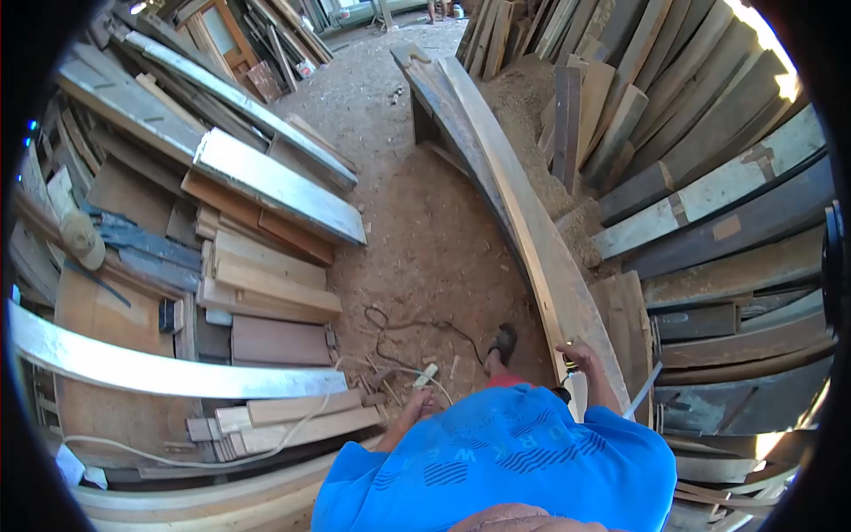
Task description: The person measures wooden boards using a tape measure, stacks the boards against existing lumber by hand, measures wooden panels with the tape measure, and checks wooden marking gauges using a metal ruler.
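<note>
Head view, plank (534, 222): lengthwise on the tabletop (436, 87), running 12 to 4 o'clock.
Right hand (586, 358): 4 o'clock, over the plank's near part; fingers partly curled round a small yellow-and-black object (570, 364).
Left hand (420, 406): 6 o'clock; fingers look bent, cannot tell how far or if holding; pale connector (427, 374) just beyond.
Dark cord (379, 330): floor, 7 o'clock.
Stacked timber (275, 282): 9 o'clock.

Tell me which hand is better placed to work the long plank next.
Likely the right hand: it's at the long plank, holding a yellow-and-black object. The left hand is apart from it, near a white object.
</note>
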### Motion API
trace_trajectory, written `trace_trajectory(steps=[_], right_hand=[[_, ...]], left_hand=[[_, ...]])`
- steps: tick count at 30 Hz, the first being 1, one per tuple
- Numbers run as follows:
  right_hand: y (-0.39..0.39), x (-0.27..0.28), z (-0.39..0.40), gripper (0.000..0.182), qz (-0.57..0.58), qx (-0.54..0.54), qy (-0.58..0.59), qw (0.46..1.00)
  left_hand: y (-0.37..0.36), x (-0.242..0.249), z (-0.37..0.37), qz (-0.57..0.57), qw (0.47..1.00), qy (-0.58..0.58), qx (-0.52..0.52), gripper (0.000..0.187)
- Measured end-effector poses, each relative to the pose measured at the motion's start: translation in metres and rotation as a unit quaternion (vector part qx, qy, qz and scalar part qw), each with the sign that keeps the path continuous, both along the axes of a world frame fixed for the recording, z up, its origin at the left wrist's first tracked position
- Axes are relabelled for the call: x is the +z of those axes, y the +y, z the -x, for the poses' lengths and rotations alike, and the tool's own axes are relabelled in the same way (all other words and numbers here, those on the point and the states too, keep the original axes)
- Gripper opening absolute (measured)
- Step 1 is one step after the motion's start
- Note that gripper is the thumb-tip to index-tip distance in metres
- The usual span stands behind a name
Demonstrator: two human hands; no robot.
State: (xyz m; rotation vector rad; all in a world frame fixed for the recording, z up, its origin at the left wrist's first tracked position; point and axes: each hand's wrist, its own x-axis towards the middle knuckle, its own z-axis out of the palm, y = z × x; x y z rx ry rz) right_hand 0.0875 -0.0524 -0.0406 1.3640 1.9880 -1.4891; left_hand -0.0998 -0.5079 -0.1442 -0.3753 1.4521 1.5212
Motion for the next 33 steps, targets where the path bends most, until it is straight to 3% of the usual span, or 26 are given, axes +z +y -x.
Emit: trace_trajectory(steps=[2, 3, 6, 7, 8, 9, 11, 15, 18, 21, 24, 28, 30, 32, 33], right_hand=[[0.024, -0.001, 0.049, 0.039, 0.023, 0.033, 0.045, 0.998], [0.029, 0.026, 0.074, 0.067, 0.035, 0.055, 0.013, 0.998], [0.065, -0.007, 0.128, 0.08, 0.005, 0.095, 0.055, 0.994], [0.078, -0.031, 0.149, 0.073, -0.004, 0.101, 0.074, 0.992], [0.088, -0.047, 0.161, 0.067, -0.01, 0.107, 0.089, 0.99], [0.095, -0.033, 0.174, 0.061, 0.027, 0.118, 0.081, 0.989], [0.104, -0.01, 0.214, 0.051, 0.08, 0.129, 0.093, 0.984], [0.106, 0.019, 0.279, 0.052, 0.101, 0.175, 0.16, 0.966], [0.08, 0.021, 0.313, 0.066, 0.068, 0.13, 0.225, 0.963], [0.07, 0.014, 0.358, 0.083, -0.033, 0.294, 0.258, 0.92], [0.065, 0.067, 0.396, 0.086, 0.053, 0.303, 0.242, 0.92], [0.082, 0.089, 0.469, 0.091, 0.037, 0.316, 0.202, 0.926], [0.091, 0.038, 0.517, 0.086, -0.04, 0.339, 0.247, 0.907], [0.101, 0.072, 0.558, 0.082, 0.056, 0.349, 0.229, 0.907], [0.103, 0.056, 0.578, 0.077, 0.006, 0.364, 0.255, 0.896]], left_hand=[[0.03, -0.022, 0.038, 0.036, 0.999, -0.004, -0.028, 0.016], [0.038, -0.028, 0.063, 0.051, 0.993, -0.054, -0.088, 0.017], [0.091, -0.046, 0.114, 0.142, 0.974, 0.109, -0.138, 0.025], [0.109, -0.062, 0.132, 0.148, 0.973, 0.135, -0.118, 0.033], [0.131, -0.029, 0.14, 0.162, 0.965, 0.178, -0.108, 0.032], [0.158, 0.016, 0.146, 0.176, 0.956, 0.216, -0.097, 0.03], [0.188, 0.017, 0.17, 0.181, 0.917, 0.328, -0.137, 0.029], [0.248, 0.078, 0.195, 0.069, 0.971, 0.19, -0.128, 0.025], [0.28, 0.099, 0.218, -0.029, 0.993, 0.039, -0.103, 0.023], [0.307, 0.116, 0.253, -0.138, 0.984, -0.098, -0.062, 0.022], [0.332, 0.119, 0.299, -0.148, 0.979, -0.101, -0.098, 0.017], [0.353, 0.102, 0.387, -0.171, 0.96, -0.105, -0.194, 0.012], [0.369, 0.099, 0.444, -0.167, 0.959, -0.033, -0.227, 0.012], [0.364, 0.111, 0.48, -0.11, 0.96, 0.061, -0.25, 0.01], [0.365, 0.12, 0.497, -0.116, 0.976, 0.031, -0.182, 0.009]])
